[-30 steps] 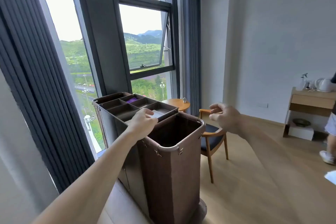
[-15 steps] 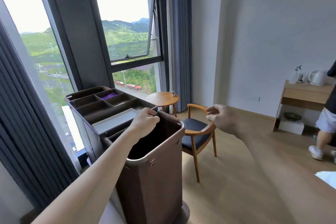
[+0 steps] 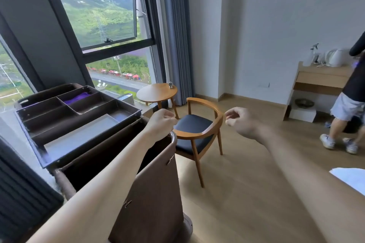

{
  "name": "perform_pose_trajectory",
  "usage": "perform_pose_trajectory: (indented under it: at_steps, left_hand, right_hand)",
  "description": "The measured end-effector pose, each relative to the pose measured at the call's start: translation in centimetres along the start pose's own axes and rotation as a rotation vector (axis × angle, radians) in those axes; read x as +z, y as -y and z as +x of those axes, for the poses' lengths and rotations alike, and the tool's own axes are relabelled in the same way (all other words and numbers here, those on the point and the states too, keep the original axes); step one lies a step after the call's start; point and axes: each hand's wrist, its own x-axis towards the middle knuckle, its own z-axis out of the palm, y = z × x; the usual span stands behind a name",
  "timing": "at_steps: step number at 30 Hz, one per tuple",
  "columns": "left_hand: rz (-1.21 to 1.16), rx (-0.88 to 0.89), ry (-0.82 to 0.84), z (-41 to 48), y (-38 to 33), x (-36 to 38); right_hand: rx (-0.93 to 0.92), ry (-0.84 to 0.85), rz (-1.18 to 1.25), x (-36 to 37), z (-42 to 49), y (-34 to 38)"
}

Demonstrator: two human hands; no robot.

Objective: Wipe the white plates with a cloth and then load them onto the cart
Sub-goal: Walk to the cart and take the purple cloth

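The brown service cart (image 3: 59,156) stands by the window, its top tray split into several compartments. A purple cloth (image 3: 76,97) lies in one far compartment. A brown bag (image 3: 154,193) hangs on the cart's near end. My left hand (image 3: 161,124) sits at the bag's top rim with its fingers curled over the rim's corner. My right hand (image 3: 241,122) hovers in the air above the floor, fingers loosely curled and holding nothing. No white plate is in view.
A wooden chair (image 3: 197,126) with a dark seat stands just beyond the cart, with a small round table (image 3: 156,91) behind it. Another person (image 3: 347,104) stands at the right by a wooden desk (image 3: 324,79) bearing a kettle (image 3: 335,58). A white sheet edge (image 3: 347,177) shows at lower right.
The view has swung right and down, so the cart now sits lower left. My left hand has stayed at the bag's rim, sliding toward its right corner. The other person stepped further in.
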Motion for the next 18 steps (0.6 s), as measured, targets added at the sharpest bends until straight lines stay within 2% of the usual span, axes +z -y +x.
perform_pose_trajectory:
  at_steps: [6, 10, 18]
  left_hand:
    - [0.034, -0.011, 0.064, 11.6, 0.0, 2.3]
    - [0.048, 0.028, 0.101, 19.2, -2.0, 3.8]
    - [0.099, 0.118, 0.270, 30.3, -6.7, 15.2]
  right_hand:
    - [0.092, 0.008, 0.001, 0.1, 9.0, -2.2]
    - [0.121, -0.053, 0.021, -0.9, 14.6, -3.3]
    - [0.244, -0.182, 0.036, -6.5, 22.9, -10.3]
